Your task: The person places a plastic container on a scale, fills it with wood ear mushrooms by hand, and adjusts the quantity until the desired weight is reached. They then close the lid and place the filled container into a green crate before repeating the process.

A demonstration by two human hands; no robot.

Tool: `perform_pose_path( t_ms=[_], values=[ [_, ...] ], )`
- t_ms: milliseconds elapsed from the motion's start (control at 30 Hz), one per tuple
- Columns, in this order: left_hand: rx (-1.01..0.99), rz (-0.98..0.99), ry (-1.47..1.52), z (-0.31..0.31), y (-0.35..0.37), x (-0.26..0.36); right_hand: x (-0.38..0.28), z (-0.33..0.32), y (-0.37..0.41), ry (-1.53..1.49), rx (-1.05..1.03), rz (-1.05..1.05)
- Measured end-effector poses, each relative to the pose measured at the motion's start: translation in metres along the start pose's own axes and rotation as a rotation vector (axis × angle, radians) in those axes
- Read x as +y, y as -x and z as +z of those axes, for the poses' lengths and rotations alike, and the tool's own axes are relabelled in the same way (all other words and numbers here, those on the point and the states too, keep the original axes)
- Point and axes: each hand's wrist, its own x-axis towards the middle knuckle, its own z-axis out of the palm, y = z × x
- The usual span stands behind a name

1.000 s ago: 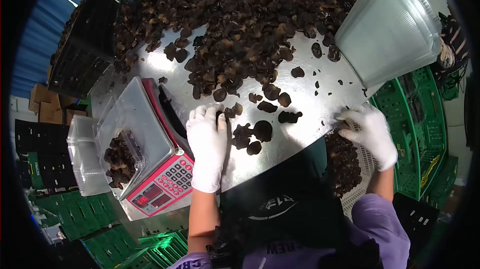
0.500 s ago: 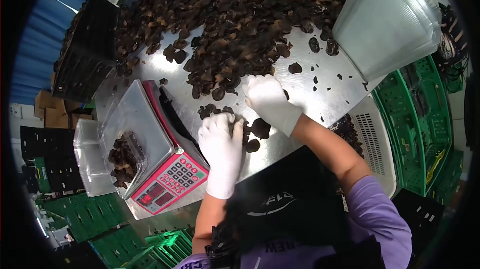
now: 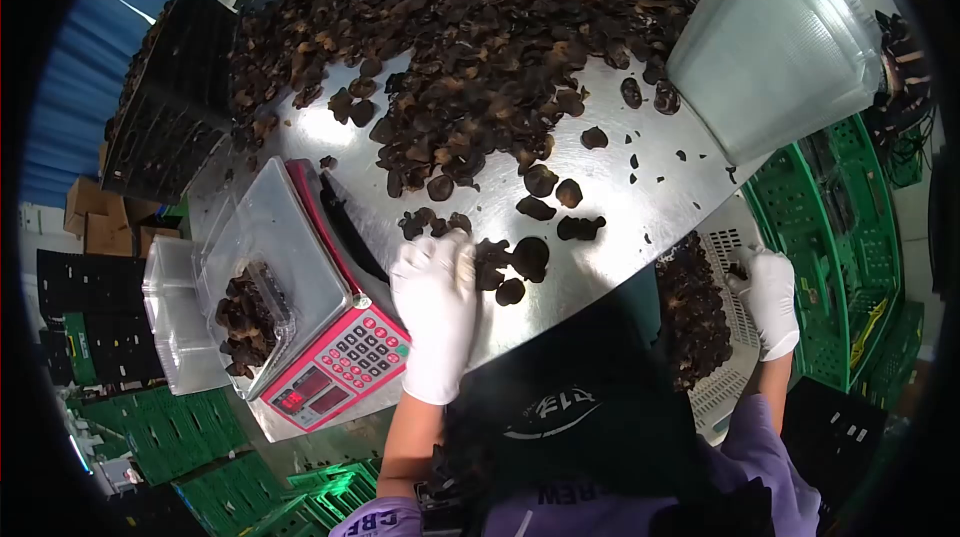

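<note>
Two white-gloved hands fill the work area on my head-camera feed, my only view. I see the left hand (image 3: pixel 432 307) palm down over the metal table (image 3: pixel 625 202), its fingers curled and close together, thumb alongside; its tips meet a small cluster of dark mushroom pieces (image 3: pixel 440 223), but I cannot tell whether it grips any.

Just right of those fingers lie a few loose dark pieces (image 3: pixel 530 259), with more scattered farther ahead. Well beyond the fingertips spreads the large heap (image 3: pixel 480 57) of the same pieces. Left of the left hand, near it, sits a red scale (image 3: pixel 345 362) with a clear container (image 3: pixel 277 289) on it, holding dark pieces.

The right hand (image 3: pixel 768 299) is over the side of a white slotted basket (image 3: pixel 740 237), fingers bent; a dark bit shows by the tips, yet I cannot tell whether they are clamped on it. Left of these fingers, more pieces (image 3: pixel 690 312) fill the basket. Beyond them stand nested clear tubs (image 3: pixel 775 57); to their right, green crates (image 3: pixel 825 247).
</note>
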Motion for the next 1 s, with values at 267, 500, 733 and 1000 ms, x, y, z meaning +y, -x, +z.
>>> perform_pose_path(
  t_ms=[267, 500, 733, 1000],
  values=[
    [-0.217, -0.156, -0.477, 0.030, -0.035, -0.043, -0.089, -0.006, -0.039, -0.328, 0.248, -0.206],
    [0.052, -0.104, -0.156, -0.002, -0.014, -0.023, -0.164, 0.033, -0.084, -0.444, 0.209, -0.406],
    [-0.173, -0.248, 0.206, -0.001, 0.024, -0.016, -0.161, 0.018, -0.110, -0.617, 0.134, -0.379],
    [-0.440, -0.344, 0.324, -0.019, 0.019, -0.002, -0.195, 0.035, -0.138, -0.469, 0.063, -0.452]
  ],
)
